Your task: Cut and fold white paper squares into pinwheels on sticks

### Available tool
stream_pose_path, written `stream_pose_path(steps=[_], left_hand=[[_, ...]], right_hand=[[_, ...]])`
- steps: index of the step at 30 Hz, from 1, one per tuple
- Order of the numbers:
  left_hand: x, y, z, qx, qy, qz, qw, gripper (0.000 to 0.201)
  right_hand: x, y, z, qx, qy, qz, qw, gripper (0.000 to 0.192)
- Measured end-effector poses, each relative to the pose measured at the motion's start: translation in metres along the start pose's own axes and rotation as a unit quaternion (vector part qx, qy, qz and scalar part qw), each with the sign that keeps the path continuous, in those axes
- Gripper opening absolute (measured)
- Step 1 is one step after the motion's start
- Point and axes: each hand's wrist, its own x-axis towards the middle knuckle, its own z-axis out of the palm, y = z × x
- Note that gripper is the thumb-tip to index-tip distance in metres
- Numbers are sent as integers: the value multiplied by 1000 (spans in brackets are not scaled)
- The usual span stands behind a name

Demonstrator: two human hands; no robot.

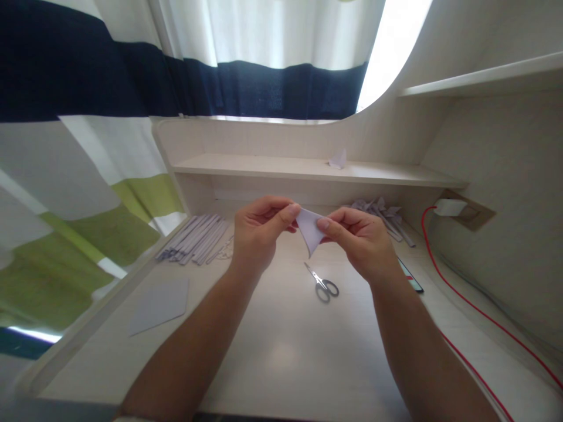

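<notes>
Holding: both hands pinch a small folded paper piece [310, 230], pale lilac and pointing down, in the air above the tabletop [281, 351].
Left hand [257, 231]: fingers curled, thumb and forefinger pressed together on the paper's left upper corner.
Right hand [360, 237]: fingers bent, thumb and forefinger nipping the right edge.
Below the paper: scissors [323, 284] lie flat on the tabletop, blades shut, handles toward the person.
Left side: a row of folded paper strips [193, 239] lies near the back; a flat grey sheet [160, 305] lies nearer the person.
Right side: a heap of folded paper shapes [382, 214] lies by the wall, a phone [411, 275] beside the right wrist, a red cable [466, 305] running to a white charger [449, 206].
Shelf [264, 167]: holds one small folded paper [338, 159], well apart from the hands.
</notes>
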Motion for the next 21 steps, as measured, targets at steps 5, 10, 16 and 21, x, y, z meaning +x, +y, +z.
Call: stream_pose_path(steps=[5,10,16,21], left_hand=[[3,-3,-2,25,35,9,999,14],[5,-4,-5,27,41,9,999,14],[10,1,-12,39,70,28,996,12],[13,1,-19,44,40,6,998,13]], right_hand=[[3,9,10,50,-40,16,998,31],[2,15,17,59,-35,18,997,32],[1,23,26,66,-91,13,994,26],[4,21,17,71,-74,39,994,29]])
